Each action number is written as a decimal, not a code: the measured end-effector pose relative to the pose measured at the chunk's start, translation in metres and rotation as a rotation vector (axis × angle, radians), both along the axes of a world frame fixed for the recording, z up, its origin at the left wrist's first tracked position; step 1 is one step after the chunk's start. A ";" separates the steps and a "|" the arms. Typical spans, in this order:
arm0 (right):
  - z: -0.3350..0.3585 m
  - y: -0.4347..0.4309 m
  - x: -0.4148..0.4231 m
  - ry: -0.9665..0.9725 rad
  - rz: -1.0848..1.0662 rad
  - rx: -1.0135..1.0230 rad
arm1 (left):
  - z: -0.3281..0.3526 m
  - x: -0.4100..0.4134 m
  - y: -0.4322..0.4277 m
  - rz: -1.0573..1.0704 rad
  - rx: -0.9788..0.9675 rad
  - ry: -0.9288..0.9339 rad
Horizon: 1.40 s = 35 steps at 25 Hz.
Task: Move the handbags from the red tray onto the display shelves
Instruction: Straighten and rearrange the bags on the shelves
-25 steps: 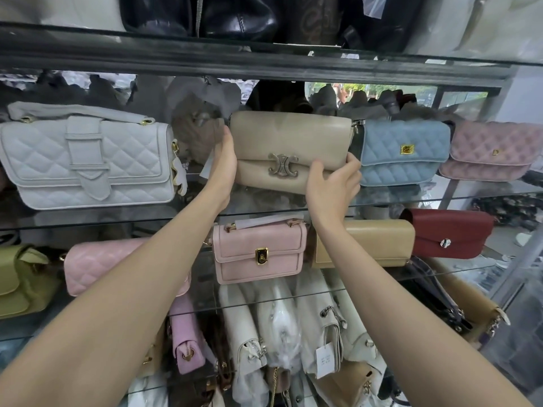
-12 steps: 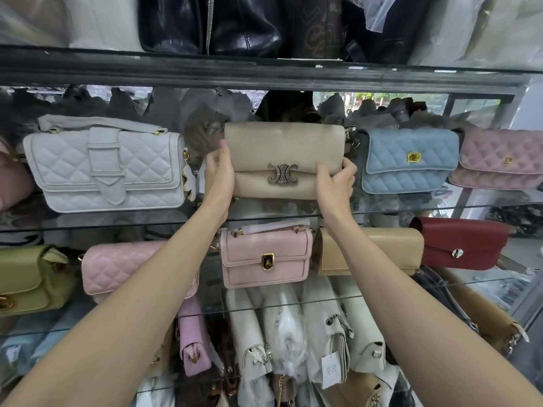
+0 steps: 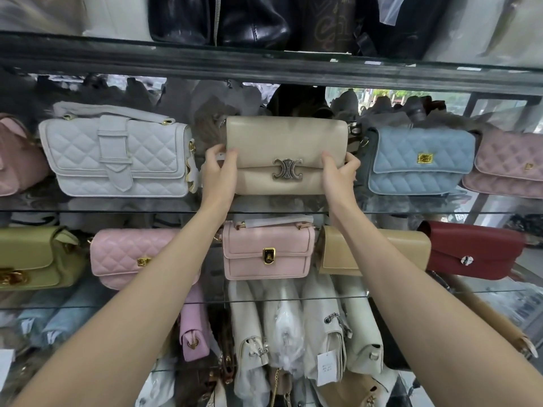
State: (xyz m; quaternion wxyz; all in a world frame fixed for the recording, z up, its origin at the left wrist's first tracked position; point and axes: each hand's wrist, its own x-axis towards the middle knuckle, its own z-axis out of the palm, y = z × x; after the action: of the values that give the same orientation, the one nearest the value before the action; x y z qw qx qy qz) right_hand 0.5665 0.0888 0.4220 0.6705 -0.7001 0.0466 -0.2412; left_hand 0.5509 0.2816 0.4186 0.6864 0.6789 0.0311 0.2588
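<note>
While beige handbag (image 3: pixel 286 155) rests mid-shelf near glass shelf (image 3: pixel 88 212) front edge, long axis level, left grip (image 3: pixel 219 168) and right grip (image 3: pixel 338 171) clasp opposite ends, fingers curled; both equally near.

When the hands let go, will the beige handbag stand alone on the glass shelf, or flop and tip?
Probably stiff: the beige handbag shows straight edges though the left hand and right hand grip only its ends. Its base likely stands steady on the glass shelf, but may slide if pushed.

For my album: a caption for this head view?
Left hand and right hand hold beige bag on shelf between white bag and blue bag.
</note>
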 end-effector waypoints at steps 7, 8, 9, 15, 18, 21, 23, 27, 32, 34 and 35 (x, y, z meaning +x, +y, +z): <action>0.001 0.000 -0.002 0.008 0.020 0.050 | -0.007 0.006 0.000 0.113 0.113 -0.030; 0.000 -0.001 -0.003 0.004 0.019 0.046 | -0.007 0.007 0.000 0.115 0.117 -0.032; -0.001 -0.002 -0.003 0.001 0.022 0.038 | -0.007 0.007 0.000 0.113 0.119 -0.035; -0.001 -0.002 -0.006 0.012 0.031 0.036 | -0.009 0.007 0.005 0.082 0.118 -0.043; 0.001 -0.002 -0.009 0.038 0.009 0.019 | -0.009 0.006 0.004 0.077 0.120 -0.042; 0.000 -0.006 -0.006 0.066 0.011 0.005 | -0.011 0.008 0.004 0.082 0.127 -0.051; -0.001 -0.007 -0.004 0.070 0.015 -0.006 | -0.013 0.009 0.005 0.086 0.111 -0.067; 0.000 -0.007 -0.006 0.047 0.031 -0.001 | -0.012 0.007 0.003 0.094 0.112 -0.066; -0.005 -0.018 -0.004 0.038 0.134 -0.015 | -0.011 0.004 0.000 0.134 0.097 -0.056; -0.007 -0.022 -0.002 0.031 0.150 -0.013 | -0.009 0.002 -0.001 0.149 0.082 -0.043; -0.008 -0.022 -0.001 0.023 0.158 -0.007 | -0.009 0.000 -0.002 0.158 0.079 -0.043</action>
State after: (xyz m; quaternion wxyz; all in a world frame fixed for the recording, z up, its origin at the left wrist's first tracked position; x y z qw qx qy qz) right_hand 0.5651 0.0668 0.4139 0.6844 -0.7066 -0.0019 -0.1797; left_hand 0.5507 0.2795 0.4099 0.6369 0.6951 0.0596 0.3280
